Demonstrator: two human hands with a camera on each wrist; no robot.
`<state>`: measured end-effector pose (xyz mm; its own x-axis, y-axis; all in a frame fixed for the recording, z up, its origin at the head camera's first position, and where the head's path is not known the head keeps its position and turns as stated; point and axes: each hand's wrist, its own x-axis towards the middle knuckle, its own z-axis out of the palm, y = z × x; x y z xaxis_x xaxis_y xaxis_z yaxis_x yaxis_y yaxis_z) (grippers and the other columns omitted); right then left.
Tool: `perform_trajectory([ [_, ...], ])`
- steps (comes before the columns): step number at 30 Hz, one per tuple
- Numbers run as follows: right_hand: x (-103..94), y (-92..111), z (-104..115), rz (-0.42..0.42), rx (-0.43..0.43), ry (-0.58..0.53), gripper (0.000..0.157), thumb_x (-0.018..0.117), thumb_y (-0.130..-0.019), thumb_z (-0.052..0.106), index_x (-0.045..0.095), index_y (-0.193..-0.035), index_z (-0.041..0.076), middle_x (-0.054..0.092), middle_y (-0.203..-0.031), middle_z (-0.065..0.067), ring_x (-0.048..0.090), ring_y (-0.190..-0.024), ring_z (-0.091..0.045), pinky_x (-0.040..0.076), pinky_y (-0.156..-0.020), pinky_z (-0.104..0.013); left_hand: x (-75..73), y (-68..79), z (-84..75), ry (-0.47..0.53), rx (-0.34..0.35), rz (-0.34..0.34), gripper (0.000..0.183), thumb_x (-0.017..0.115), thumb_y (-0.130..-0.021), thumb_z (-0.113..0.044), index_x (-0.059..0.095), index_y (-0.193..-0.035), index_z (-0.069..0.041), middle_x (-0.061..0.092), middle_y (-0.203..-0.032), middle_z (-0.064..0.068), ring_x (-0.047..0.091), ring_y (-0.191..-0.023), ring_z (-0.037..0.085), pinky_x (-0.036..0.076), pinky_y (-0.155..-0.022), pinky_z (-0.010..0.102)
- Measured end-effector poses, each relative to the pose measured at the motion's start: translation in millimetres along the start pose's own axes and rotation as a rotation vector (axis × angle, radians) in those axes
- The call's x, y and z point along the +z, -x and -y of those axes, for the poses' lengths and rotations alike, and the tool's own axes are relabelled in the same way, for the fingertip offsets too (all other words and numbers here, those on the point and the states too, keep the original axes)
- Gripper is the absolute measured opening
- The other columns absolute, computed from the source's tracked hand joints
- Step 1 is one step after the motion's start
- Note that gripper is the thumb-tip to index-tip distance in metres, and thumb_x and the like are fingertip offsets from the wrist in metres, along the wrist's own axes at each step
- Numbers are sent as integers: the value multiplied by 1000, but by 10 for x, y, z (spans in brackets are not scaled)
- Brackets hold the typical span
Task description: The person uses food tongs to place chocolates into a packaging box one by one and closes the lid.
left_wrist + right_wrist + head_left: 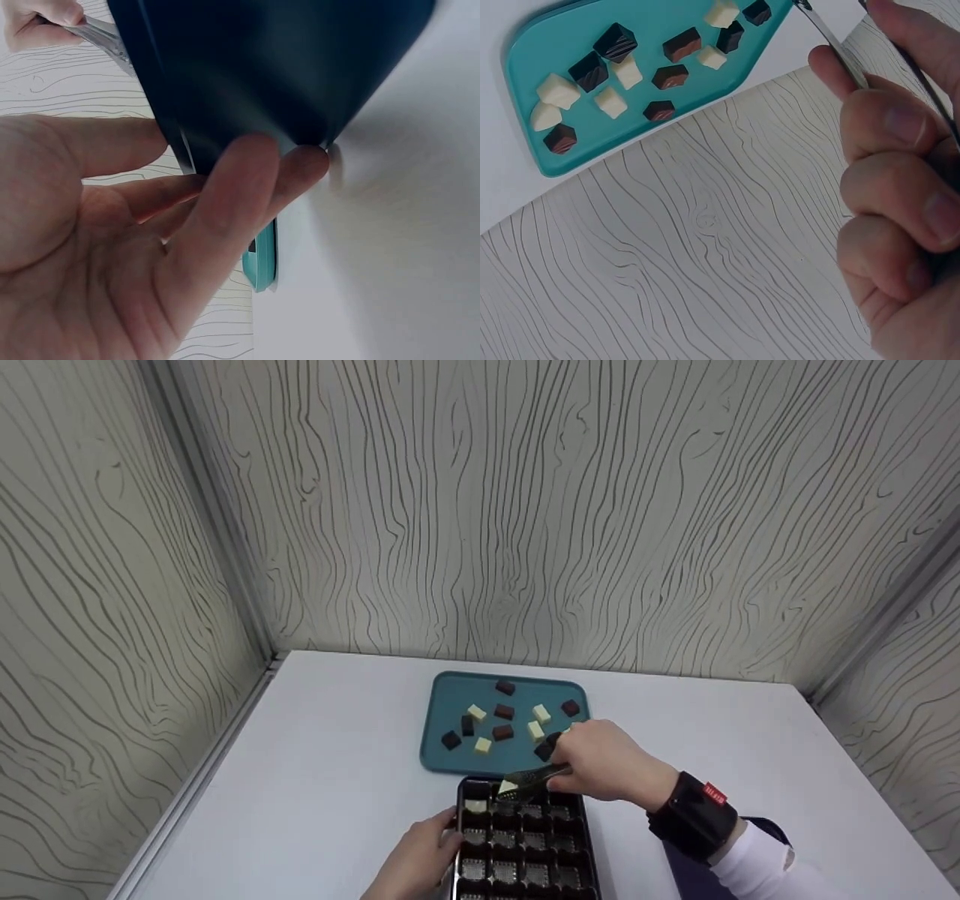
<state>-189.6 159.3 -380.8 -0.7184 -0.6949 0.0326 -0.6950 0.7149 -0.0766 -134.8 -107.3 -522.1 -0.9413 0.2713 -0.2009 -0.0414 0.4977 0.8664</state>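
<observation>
At the left of the frame, a pale wall with dark wood-grain lines meets a white surface; at lower centre, a person's left hand rests with loosely extended fingers against the left side of a black compartment box, which runs off the bottom edge; one cream block sits in a compartment at the box's upper left, while most of the other visible compartments are bare; just beyond the box, at the centre of the frame, lies a teal tray scattered with cream, brown and near-black blocks; slightly right of centre, dark tongs reach over the far row of the box, a second cream block at their tip; their handle is gripped in the curled fingers of the right hand; at lower right, the person wears a black wristband with a red tag above a white sleeve.
</observation>
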Motion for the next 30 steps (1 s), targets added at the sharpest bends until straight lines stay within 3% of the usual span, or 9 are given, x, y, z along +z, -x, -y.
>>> perform_trajectory([
  [15, 41, -126, 21, 11, -56, 38, 70, 85, -87, 30, 21, -62, 25, 8, -64, 13, 12, -54, -3, 9, -54, -21, 2, 2, 1, -14, -14, -3, 47, 56, -105, -18, 56, -144, 8, 68, -139, 27, 56, -137, 53, 40, -114, 75],
  [30, 23, -365, 144, 100, -89, 185, 72, 88, -83, 33, 22, -57, 23, 10, -58, 12, 15, -54, -5, 14, -55, -22, 0, 0, 3, -10, -24, 6, 47, 57, -105, -18, 57, -144, 7, 68, -139, 27, 56, -137, 53, 40, -114, 75],
])
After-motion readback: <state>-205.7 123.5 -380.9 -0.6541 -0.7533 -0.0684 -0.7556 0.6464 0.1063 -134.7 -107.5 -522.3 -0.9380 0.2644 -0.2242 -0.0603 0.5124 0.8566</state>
